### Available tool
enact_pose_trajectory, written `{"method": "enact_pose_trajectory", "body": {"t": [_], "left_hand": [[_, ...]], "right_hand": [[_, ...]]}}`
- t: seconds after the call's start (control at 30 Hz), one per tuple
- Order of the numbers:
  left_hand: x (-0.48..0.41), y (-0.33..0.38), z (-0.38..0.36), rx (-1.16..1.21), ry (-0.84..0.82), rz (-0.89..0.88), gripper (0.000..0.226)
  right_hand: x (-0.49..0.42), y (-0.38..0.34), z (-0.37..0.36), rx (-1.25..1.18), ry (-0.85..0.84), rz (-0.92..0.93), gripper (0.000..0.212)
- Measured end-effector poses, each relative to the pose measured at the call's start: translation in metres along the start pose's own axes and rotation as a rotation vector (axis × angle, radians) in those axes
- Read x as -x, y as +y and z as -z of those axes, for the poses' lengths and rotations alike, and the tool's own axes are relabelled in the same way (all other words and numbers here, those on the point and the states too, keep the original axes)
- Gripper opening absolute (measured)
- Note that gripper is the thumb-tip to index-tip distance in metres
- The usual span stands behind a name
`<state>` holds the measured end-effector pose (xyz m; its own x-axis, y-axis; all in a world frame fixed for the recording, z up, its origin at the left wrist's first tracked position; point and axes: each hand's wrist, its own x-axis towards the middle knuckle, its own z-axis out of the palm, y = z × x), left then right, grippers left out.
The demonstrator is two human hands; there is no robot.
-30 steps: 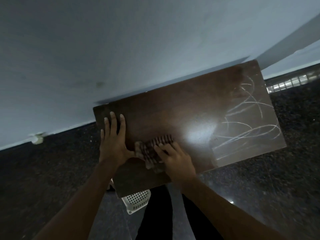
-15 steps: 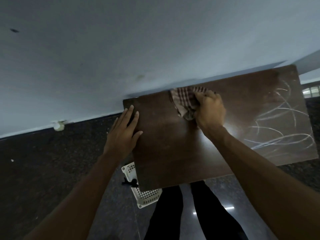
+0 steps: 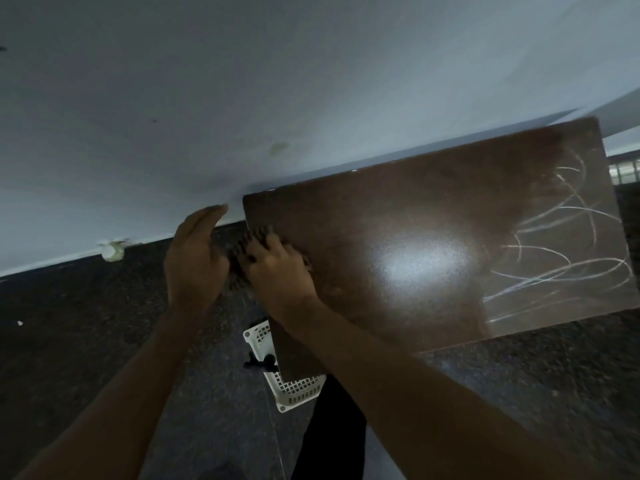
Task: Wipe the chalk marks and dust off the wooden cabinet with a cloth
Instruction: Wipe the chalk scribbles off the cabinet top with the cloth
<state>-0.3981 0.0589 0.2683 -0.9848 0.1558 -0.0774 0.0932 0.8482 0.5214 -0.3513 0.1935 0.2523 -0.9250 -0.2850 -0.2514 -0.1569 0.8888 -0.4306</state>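
1. Head view looks down on the wooden cabinet (image 3: 398, 244), whose dark brown top runs against a pale wall (image 3: 242, 81).
2. Right hand (image 3: 277, 268) sits at the left edge of the cabinet top, fingers (image 3: 263, 242) curled and pinching a checked cloth (image 3: 242, 251).
3. Cloth is bunched at that left edge, partly on the top and partly hanging off it; motion blur hides its folds.
4. Left hand (image 3: 195, 258) is just beside the cabinet's left edge, off the top, palm turned toward the cloth, its fingers (image 3: 207, 214) straight and pressed together. Whether it touches the cloth, cannot tell.
5. Chalk marks (image 3: 561, 251), white looping scribbles, cover the right end of the top, well apart from both hands.
6. Bright glare patch lies mid-top, between the cloth and the chalk.
7. White perforated basket (image 3: 294, 389) shows below the cabinet's near left corner, on the dark speckled floor (image 3: 86, 341).
8. Person's dark trouser legs (image 3: 332, 427) show under the arms.
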Motion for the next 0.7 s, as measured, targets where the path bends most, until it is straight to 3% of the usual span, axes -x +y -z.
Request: {"method": "enact_pose_trajectory", "body": {"t": [0.1, 0.23, 0.47, 0.63, 0.7], "left_hand": [[-0.003, -0.004, 0.000, -0.024, -0.035, -0.048, 0.055], [-0.008, -0.001, -0.004, -0.021, -0.126, -0.095, 0.040], [-0.023, 0.019, -0.015, -0.221, -0.422, -0.334, 0.057], [-0.040, 0.031, -0.026, -0.345, -0.561, -0.434, 0.064], [-0.044, 0.040, -0.031, -0.387, -0.597, -0.468, 0.072]], "right_hand": [[0.037, 0.021, -0.002, -0.101, -0.047, 0.020, 0.053], [0.063, 0.075, 0.018, -0.024, 0.000, -0.142, 0.066], [0.008, 0.102, 0.043, 0.012, 0.163, -0.454, 0.054], [0.037, 0.077, 0.025, -0.015, 0.125, -0.309, 0.066], [0.068, 0.066, 0.011, -0.018, 0.093, -0.221, 0.061]]}}
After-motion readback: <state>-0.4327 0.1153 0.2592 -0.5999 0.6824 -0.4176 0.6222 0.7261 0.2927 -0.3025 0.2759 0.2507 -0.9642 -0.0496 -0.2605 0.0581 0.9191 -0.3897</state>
